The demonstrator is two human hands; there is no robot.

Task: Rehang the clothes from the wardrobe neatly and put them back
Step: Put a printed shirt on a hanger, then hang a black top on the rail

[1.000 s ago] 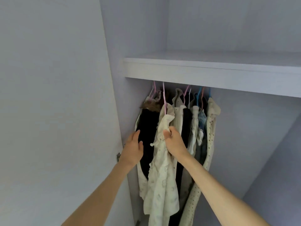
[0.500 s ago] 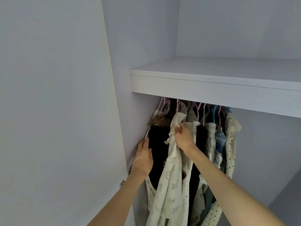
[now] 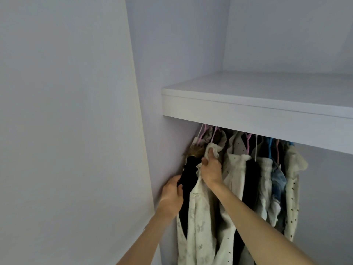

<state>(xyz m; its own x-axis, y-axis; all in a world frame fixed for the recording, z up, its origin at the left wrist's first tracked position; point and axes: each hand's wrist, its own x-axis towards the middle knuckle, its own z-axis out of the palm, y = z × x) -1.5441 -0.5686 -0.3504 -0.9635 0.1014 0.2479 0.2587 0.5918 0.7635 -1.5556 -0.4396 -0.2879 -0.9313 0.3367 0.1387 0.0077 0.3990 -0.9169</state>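
Several garments hang on pink, white and blue hangers below the wardrobe shelf point(image 3: 248, 109). My right hand point(image 3: 211, 169) grips the collar of a cream patterned shirt point(image 3: 198, 217) near its top. Left of it hangs a black garment point(image 3: 189, 180) with a brown fur collar point(image 3: 252, 153). My left hand point(image 3: 172, 194) holds the left edge of the black garment, fingers curled round the fabric, close to the wardrobe's side wall. Further right hang a dotted cream top point(image 3: 235, 169), another dark piece, a white one, blue denim point(image 3: 278, 180) and a dotted cream jacket point(image 3: 293, 188).
The open wardrobe door point(image 3: 66, 131) fills the left side. The side wall point(image 3: 162, 54) stands just left of the clothes. The hanging rail is hidden behind the shelf's front edge. To the right of the last jacket is bare wardrobe back wall point(image 3: 328, 197).
My right hand has slid up the cream shirt to its collar. My left hand has closed on the black garment's edge. The view has tilted upward.
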